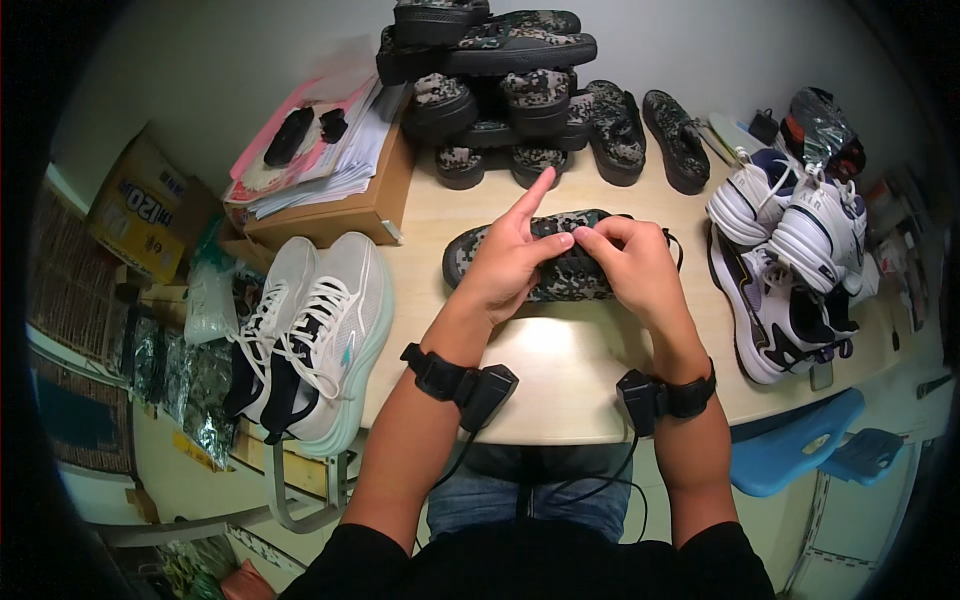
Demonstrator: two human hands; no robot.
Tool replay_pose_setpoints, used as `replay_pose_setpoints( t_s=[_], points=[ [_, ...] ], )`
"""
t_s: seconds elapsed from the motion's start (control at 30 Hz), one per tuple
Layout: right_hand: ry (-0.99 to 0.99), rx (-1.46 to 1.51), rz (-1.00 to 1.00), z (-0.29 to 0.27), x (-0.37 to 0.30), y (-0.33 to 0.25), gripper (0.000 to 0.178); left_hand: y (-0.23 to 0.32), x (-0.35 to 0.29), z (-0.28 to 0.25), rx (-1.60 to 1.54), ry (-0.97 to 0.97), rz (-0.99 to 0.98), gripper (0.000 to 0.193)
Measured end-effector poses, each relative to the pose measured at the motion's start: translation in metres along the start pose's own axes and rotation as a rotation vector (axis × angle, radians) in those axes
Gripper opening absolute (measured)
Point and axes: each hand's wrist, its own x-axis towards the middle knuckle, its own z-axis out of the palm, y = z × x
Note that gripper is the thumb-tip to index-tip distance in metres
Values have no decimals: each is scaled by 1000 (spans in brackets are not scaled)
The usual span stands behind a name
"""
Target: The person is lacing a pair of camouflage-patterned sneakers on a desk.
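Note:
A camouflage-patterned shoe (570,280) with a dark sole lies across the table before me, its toe to the left. My left hand (505,260) rests over its front half, index finger stretched up and away, thumb reaching right across the upper. The other left fingers are partly hidden. My right hand (635,262) is closed in a pinch over the middle of the shoe, its fingertips meeting the left thumb's tip. What sits between those fingertips is too small to tell. A thin black loop (677,248) curves out beyond the right hand at the shoe's right end.
More camouflage shoes (520,50) are stacked against the wall. Grey-white sneakers (340,330) stand at the left, below a cardboard box (375,195) topped with papers. White sneakers (790,220) are piled at the right. A blue stool (790,450) is beside the table edge; cables hang from my wrist straps.

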Motion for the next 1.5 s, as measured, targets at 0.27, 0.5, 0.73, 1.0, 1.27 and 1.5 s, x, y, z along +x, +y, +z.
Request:
replay_pose_setpoints(
  t_s=[0.27, 0.5, 0.73, 1.0, 1.27, 1.5],
  points=[
    [-48, 630, 53, -7, -5, -14, 14, -1, 3, -2, -21, 59, 14, 77],
    [-8, 1362, -176, -41, -6, -8, 14, -6, 7, -4, 42, 53, 4, 74],
    [352, 1214, 3, -71, -2, 5, 25, -5, 8, -3, 15, 96, -6, 75],
    [-6, 8, -74, -32, -12, -16, 22, -3, 7, 1, -29, 78, -10, 75],
    [38, -70, -249, -7, -13, -13, 14, -4, 7, -3, 5, 46, 5, 74],
    [9, 7, -217, -16, -14, -11, 14, -8, 9, -4, -2, 37, 9, 73]
  ],
)
